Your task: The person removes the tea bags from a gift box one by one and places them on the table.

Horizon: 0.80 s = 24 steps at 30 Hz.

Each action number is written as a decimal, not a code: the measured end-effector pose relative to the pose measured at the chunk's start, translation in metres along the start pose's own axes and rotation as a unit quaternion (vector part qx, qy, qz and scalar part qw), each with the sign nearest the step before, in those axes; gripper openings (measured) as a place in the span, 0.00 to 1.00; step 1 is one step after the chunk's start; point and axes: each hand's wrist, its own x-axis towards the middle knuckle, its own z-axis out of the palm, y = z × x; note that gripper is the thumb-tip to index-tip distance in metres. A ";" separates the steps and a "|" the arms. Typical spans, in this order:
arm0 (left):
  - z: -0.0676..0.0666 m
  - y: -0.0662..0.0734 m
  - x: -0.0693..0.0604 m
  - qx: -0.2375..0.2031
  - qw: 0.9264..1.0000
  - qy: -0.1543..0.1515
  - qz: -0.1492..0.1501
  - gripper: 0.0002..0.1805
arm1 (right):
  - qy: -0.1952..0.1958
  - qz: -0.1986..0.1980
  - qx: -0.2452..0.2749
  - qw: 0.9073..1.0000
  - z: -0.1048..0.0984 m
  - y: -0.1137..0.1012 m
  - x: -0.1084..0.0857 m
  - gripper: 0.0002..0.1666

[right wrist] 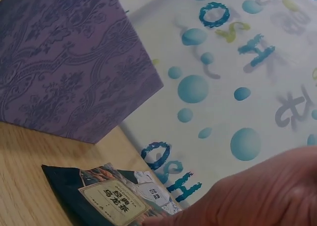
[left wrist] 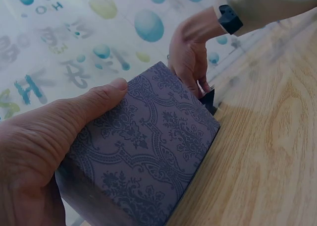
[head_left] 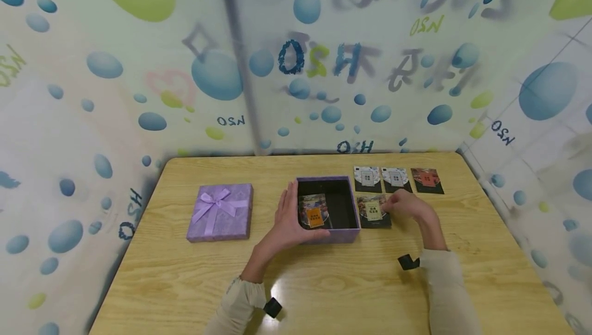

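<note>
The box point(head_left: 330, 237) looks like stiff card covered in matt paper; the lid point(head_left: 234, 224) at its nine o'clock carries a satiny cloth ribbon point(head_left: 216, 201). The packet point(head_left: 372, 211) at its three o'clock looks like thin, creased film. The tabletop point(head_left: 342, 283) is smooth, grained wood, glossy toward six o'clock. The sleeves point(head_left: 447, 283) are matt cloth.

A strip of bare tabletop point(head_left: 267, 178) leaves passage between the ribboned purple lid point(head_left: 219, 212) and the left hand point(head_left: 291, 222), which blocks the open purple box's point(head_left: 339, 236) left side. Its right half is reachable from above, but the right hand point(head_left: 409, 205), an oolong tea packet point(head_left: 372, 212) and three packets point(head_left: 395, 177) behind crowd its right side.
</note>
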 end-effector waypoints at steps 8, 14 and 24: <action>0.001 0.001 0.000 -0.008 1.000 0.002 -0.002 0.82 | 0.026 0.062 -0.069 0.995 0.006 0.001 0.004 0.28; 0.000 0.000 -0.001 -0.009 1.000 0.001 0.000 0.82 | 0.030 0.047 -0.105 0.993 0.007 -0.002 0.004 0.30; 0.000 -0.001 0.000 -0.002 1.000 0.000 0.001 0.82 | 0.041 0.046 -0.132 0.989 0.008 0.001 0.005 0.30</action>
